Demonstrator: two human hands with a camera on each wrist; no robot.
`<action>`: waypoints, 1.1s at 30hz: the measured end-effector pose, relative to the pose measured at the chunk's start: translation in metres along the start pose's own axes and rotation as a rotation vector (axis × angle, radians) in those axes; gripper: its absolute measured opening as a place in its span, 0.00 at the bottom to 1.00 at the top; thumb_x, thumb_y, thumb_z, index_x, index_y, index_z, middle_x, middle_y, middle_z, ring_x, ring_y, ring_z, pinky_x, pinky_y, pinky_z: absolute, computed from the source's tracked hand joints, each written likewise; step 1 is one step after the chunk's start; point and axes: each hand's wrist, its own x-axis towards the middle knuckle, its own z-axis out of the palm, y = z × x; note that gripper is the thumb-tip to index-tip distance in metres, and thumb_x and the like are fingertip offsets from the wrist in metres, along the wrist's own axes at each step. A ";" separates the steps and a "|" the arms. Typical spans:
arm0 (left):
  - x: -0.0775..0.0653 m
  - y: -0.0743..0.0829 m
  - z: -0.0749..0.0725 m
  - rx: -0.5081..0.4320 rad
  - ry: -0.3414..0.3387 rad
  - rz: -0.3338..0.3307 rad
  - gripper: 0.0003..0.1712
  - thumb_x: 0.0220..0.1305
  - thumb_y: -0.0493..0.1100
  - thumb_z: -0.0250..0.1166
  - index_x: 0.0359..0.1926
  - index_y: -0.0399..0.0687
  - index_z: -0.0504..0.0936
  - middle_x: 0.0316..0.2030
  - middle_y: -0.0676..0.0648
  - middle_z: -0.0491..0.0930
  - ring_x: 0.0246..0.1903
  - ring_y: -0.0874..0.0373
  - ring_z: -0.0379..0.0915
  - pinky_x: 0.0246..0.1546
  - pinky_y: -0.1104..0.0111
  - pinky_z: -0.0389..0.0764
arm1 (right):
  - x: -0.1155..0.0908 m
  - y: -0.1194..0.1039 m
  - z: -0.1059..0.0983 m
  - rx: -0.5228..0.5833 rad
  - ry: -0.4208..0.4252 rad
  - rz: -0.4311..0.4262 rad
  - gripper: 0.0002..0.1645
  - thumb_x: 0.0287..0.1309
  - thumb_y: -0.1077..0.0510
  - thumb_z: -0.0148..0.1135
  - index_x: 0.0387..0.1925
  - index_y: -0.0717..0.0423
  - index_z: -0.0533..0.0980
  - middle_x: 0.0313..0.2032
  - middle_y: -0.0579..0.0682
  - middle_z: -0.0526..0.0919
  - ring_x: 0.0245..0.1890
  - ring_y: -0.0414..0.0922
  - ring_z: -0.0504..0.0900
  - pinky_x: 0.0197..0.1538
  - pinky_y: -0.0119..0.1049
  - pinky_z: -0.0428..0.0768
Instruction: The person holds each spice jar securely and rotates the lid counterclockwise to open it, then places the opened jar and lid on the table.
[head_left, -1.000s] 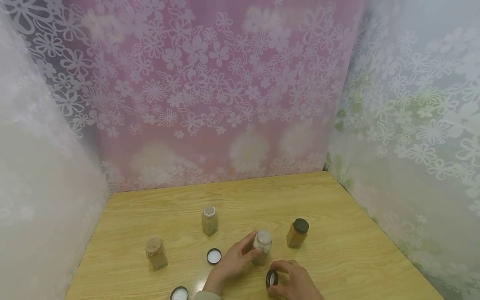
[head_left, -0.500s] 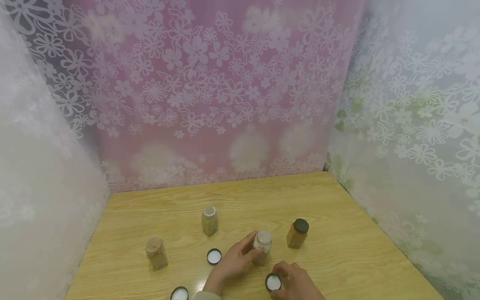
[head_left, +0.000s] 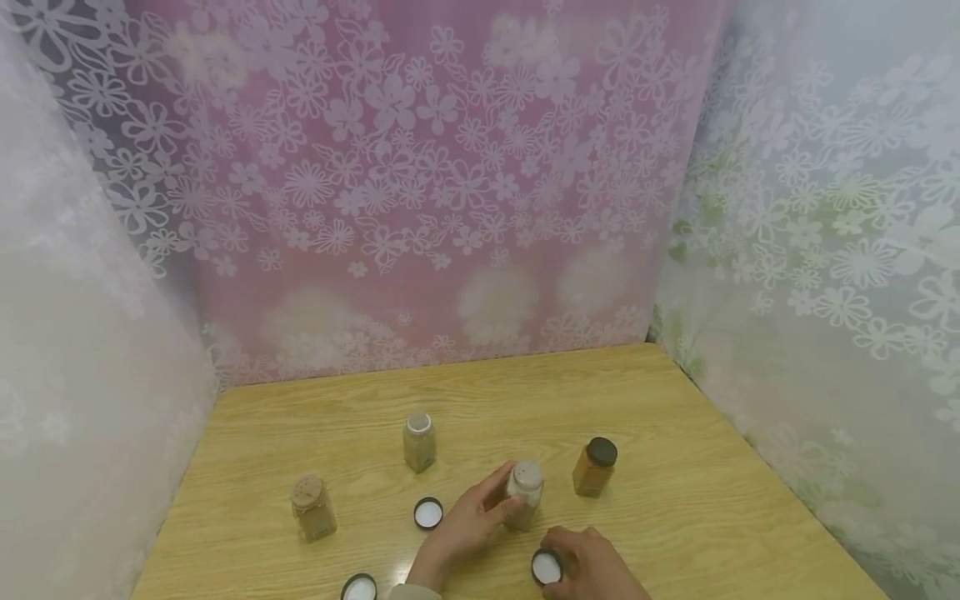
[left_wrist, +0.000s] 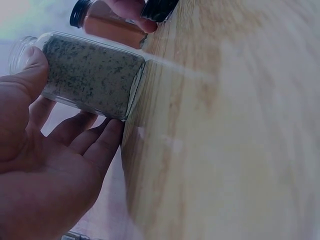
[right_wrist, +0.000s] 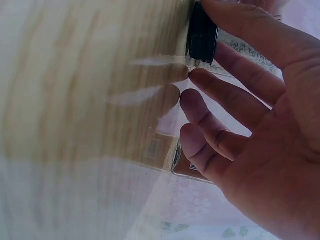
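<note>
My left hand (head_left: 465,527) holds a square glass shaker jar (left_wrist: 92,72) of pale, dark-speckled seasoning, thumb on one side and fingers on the other. The jar stands on the table, its perforated top uncovered. Just in front and to the right, my right hand (head_left: 594,568) pinches a black lid (head_left: 547,567) by its edge, white inner side up. In the right wrist view, the lid (right_wrist: 202,35) sits low at the tabletop between thumb and fingers, while the other fingers touch down beside it.
An orange-brown spice jar (head_left: 592,471) with a black lid stands behind my right hand. Two uncapped jars are further left, one greyish (head_left: 420,446) and one tan (head_left: 315,512). Two black lids lie white side up, one by my left wrist (head_left: 428,513), another at the front (head_left: 359,588).
My right hand has tipped the black lid from standing nearly on edge to lying white side up, low at the table. The left hand and its jar have stayed still.
</note>
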 end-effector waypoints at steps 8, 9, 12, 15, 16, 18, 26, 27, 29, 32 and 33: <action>-0.003 -0.004 0.000 -0.010 0.028 0.035 0.35 0.73 0.59 0.55 0.76 0.74 0.55 0.72 0.41 0.63 0.70 0.42 0.63 0.68 0.47 0.65 | -0.008 0.001 -0.007 -0.015 0.026 0.080 0.39 0.43 0.48 0.81 0.57 0.56 0.76 0.48 0.53 0.83 0.44 0.52 0.76 0.41 0.58 0.80; -0.004 -0.004 0.000 -0.004 0.041 0.040 0.34 0.73 0.59 0.55 0.76 0.73 0.55 0.71 0.39 0.65 0.69 0.42 0.64 0.67 0.48 0.67 | -0.010 0.001 -0.008 -0.031 0.040 0.079 0.40 0.43 0.47 0.80 0.57 0.57 0.76 0.47 0.55 0.84 0.44 0.51 0.77 0.41 0.58 0.81; -0.006 0.001 -0.001 0.029 0.139 0.071 0.30 0.77 0.57 0.50 0.75 0.69 0.59 0.66 0.35 0.71 0.64 0.41 0.70 0.62 0.47 0.74 | -0.015 0.000 -0.016 -0.044 0.102 0.086 0.37 0.46 0.47 0.78 0.56 0.60 0.77 0.45 0.56 0.84 0.42 0.51 0.78 0.38 0.52 0.83; -0.006 0.013 0.001 0.063 0.400 0.136 0.23 0.80 0.54 0.45 0.69 0.61 0.71 0.56 0.41 0.81 0.56 0.48 0.79 0.54 0.53 0.81 | -0.021 0.002 -0.025 -0.022 0.195 0.133 0.31 0.52 0.46 0.75 0.54 0.57 0.79 0.44 0.56 0.84 0.41 0.50 0.79 0.37 0.46 0.82; -0.006 0.019 0.002 0.069 0.500 0.176 0.21 0.80 0.51 0.45 0.66 0.58 0.74 0.52 0.45 0.84 0.52 0.51 0.82 0.51 0.55 0.83 | -0.022 0.002 -0.028 -0.001 0.234 0.168 0.29 0.54 0.45 0.73 0.53 0.55 0.80 0.43 0.54 0.84 0.40 0.50 0.79 0.37 0.44 0.81; -0.005 0.033 0.005 0.081 0.680 0.263 0.18 0.80 0.46 0.47 0.59 0.53 0.79 0.44 0.50 0.86 0.45 0.56 0.84 0.47 0.57 0.85 | -0.025 0.001 -0.035 -0.004 0.327 0.223 0.23 0.57 0.42 0.71 0.49 0.50 0.82 0.42 0.48 0.85 0.38 0.46 0.78 0.37 0.40 0.79; 0.007 0.088 0.040 0.164 0.811 0.565 0.15 0.73 0.37 0.56 0.57 0.49 0.79 0.42 0.54 0.85 0.39 0.62 0.82 0.42 0.64 0.85 | -0.018 0.016 -0.068 -0.186 0.800 -0.060 0.04 0.57 0.56 0.73 0.33 0.47 0.83 0.29 0.36 0.85 0.27 0.31 0.77 0.30 0.29 0.78; 0.010 0.092 0.050 0.150 0.780 0.570 0.16 0.74 0.38 0.56 0.59 0.49 0.78 0.43 0.54 0.85 0.40 0.62 0.81 0.43 0.64 0.84 | -0.017 0.019 -0.072 -0.198 0.834 -0.098 0.05 0.56 0.58 0.73 0.34 0.49 0.83 0.30 0.38 0.85 0.26 0.31 0.76 0.28 0.29 0.77; 0.016 0.098 0.071 0.096 0.685 0.526 0.19 0.75 0.41 0.55 0.64 0.50 0.74 0.48 0.54 0.82 0.45 0.60 0.80 0.47 0.63 0.83 | -0.013 0.026 -0.078 -0.215 0.878 -0.155 0.11 0.53 0.62 0.75 0.39 0.55 0.82 0.32 0.43 0.86 0.24 0.31 0.75 0.26 0.29 0.77; 0.027 0.098 0.100 0.032 0.569 0.390 0.25 0.75 0.46 0.55 0.70 0.51 0.66 0.58 0.50 0.77 0.54 0.54 0.74 0.52 0.57 0.81 | -0.005 0.034 -0.084 -0.203 0.889 -0.188 0.19 0.53 0.64 0.74 0.47 0.62 0.80 0.39 0.49 0.86 0.24 0.32 0.74 0.25 0.27 0.76; 0.030 0.096 0.107 0.016 0.546 0.346 0.27 0.75 0.46 0.55 0.71 0.49 0.64 0.61 0.47 0.74 0.58 0.52 0.72 0.55 0.55 0.80 | -0.002 0.036 -0.085 -0.189 0.881 -0.183 0.21 0.54 0.63 0.74 0.50 0.62 0.79 0.42 0.50 0.85 0.25 0.32 0.75 0.25 0.27 0.76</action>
